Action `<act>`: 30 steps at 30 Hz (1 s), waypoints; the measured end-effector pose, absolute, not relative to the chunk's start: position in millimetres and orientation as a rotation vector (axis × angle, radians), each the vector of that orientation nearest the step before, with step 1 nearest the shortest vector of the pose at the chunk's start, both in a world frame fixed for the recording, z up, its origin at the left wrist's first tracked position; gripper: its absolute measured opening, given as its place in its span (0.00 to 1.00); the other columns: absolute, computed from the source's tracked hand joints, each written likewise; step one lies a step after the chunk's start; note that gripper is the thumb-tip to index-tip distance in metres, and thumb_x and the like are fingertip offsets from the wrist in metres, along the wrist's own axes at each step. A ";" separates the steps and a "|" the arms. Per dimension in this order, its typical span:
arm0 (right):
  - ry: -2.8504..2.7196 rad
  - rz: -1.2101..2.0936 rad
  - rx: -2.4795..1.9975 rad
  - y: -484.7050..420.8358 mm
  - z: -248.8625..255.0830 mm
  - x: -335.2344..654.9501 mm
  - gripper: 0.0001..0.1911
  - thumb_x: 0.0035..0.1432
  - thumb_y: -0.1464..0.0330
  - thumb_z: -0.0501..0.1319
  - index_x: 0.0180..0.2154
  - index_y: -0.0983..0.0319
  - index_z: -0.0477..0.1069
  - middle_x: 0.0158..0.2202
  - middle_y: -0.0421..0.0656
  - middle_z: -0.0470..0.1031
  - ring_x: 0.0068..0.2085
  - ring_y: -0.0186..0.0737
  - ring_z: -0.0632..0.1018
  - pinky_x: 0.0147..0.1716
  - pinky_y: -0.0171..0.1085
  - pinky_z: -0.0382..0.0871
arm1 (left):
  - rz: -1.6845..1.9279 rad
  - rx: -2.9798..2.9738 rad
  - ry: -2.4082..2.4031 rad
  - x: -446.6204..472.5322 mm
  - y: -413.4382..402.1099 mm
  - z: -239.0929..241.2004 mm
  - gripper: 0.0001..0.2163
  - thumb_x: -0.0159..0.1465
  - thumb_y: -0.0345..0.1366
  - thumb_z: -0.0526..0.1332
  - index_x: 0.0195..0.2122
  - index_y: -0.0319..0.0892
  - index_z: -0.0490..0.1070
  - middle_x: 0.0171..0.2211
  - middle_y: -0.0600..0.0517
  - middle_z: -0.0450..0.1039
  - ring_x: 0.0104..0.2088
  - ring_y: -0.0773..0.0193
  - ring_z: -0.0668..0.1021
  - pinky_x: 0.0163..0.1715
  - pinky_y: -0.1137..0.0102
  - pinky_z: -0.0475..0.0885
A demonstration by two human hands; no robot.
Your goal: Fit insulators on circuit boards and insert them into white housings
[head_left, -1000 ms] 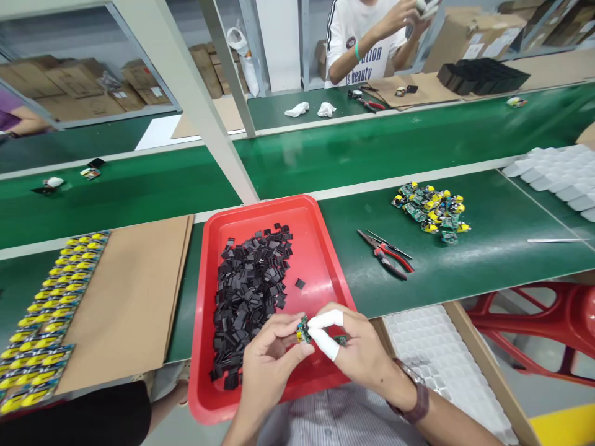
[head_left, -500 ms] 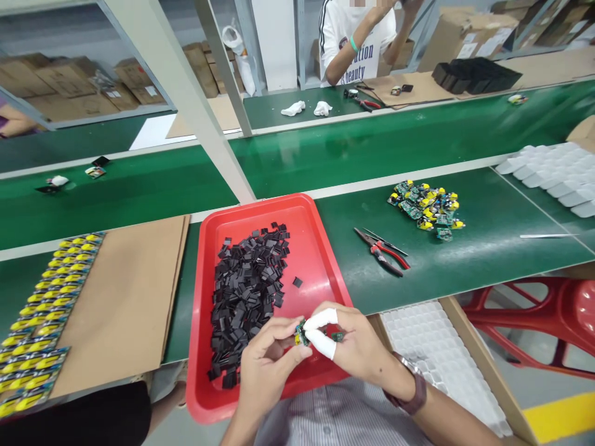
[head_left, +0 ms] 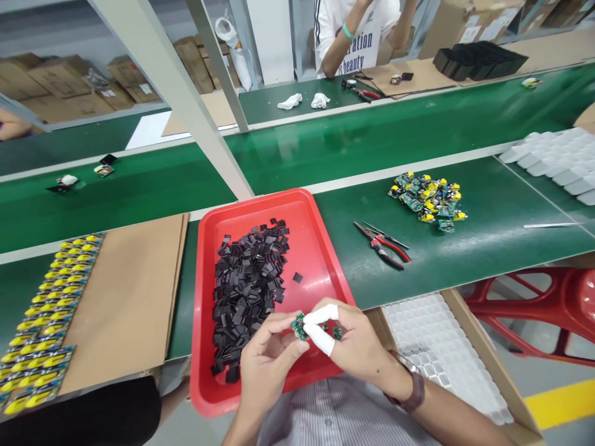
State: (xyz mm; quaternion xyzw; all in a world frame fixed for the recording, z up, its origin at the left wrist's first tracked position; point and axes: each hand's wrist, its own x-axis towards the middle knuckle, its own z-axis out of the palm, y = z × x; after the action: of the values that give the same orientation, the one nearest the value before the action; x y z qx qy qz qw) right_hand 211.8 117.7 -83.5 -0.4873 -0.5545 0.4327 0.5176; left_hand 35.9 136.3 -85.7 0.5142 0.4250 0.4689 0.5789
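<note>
Over the near end of a red tray [head_left: 325, 260], both my hands meet at a small green circuit board [head_left: 299, 326]. My left hand [head_left: 264, 359] pinches the board's left side between thumb and fingertips. My right hand [head_left: 356, 341], with white covers on thumb and forefinger, grips its right side. A second bit of green board [head_left: 337, 333] shows by the right palm; whether it joins the first is hidden. Inside the tray lies a heap of small black pieces [head_left: 251, 279], with one loose black piece [head_left: 298, 277] to its right.
Red-handled pliers [head_left: 381, 244] and tweezers lie right of the tray. Beyond them is a pile of yellow-and-green circuit boards [head_left: 430, 198]. Cardboard [head_left: 125, 291] at left carries rows of similar boards [head_left: 51, 303]. A green conveyor belt [head_left: 288, 148] runs behind; a co-worker [head_left: 357, 43] is across it.
The board between my fingers has turned, showing more of its green face and less yellow. Parts on the belt at left have shifted right. The view has moved slightly.
</note>
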 end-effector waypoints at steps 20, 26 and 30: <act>-1.352 1.170 -1.154 120.3 -81.1 225.3 0.09 0.61 0.76 0.64 0.38 0.57 0.81 0.35 0.39 0.79 0.34 0.35 0.79 0.37 0.35 0.74 | 1.081 1.593 1.042 35.7 129.5 -86.0 0.17 0.59 0.27 0.74 0.48 0.52 0.82 0.44 0.50 0.82 0.44 0.59 0.85 0.45 0.67 0.83; -1.166 1.416 -0.974 113.5 -93.6 232.2 0.19 0.64 0.66 0.68 0.56 0.55 0.77 0.46 0.44 0.83 0.43 0.38 0.84 0.46 0.40 0.81 | 1.049 1.788 1.197 30.7 127.2 -83.1 0.17 0.62 0.28 0.71 0.52 0.50 0.80 0.50 0.47 0.80 0.47 0.56 0.84 0.43 0.65 0.84; -1.133 1.339 -1.031 111.8 -97.9 228.2 0.10 0.64 0.66 0.67 0.47 0.55 0.82 0.44 0.44 0.83 0.42 0.38 0.84 0.44 0.38 0.82 | 1.024 2.142 1.147 30.2 122.5 -86.0 0.25 0.63 0.27 0.70 0.60 0.49 0.74 0.56 0.46 0.79 0.52 0.53 0.83 0.54 0.60 0.81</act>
State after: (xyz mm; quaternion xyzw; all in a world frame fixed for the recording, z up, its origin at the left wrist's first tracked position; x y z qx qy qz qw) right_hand 228.2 111.8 -97.9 -0.4310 -0.4739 0.5599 0.5255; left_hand 30.2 122.5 -86.0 0.7865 0.4212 0.3761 0.2499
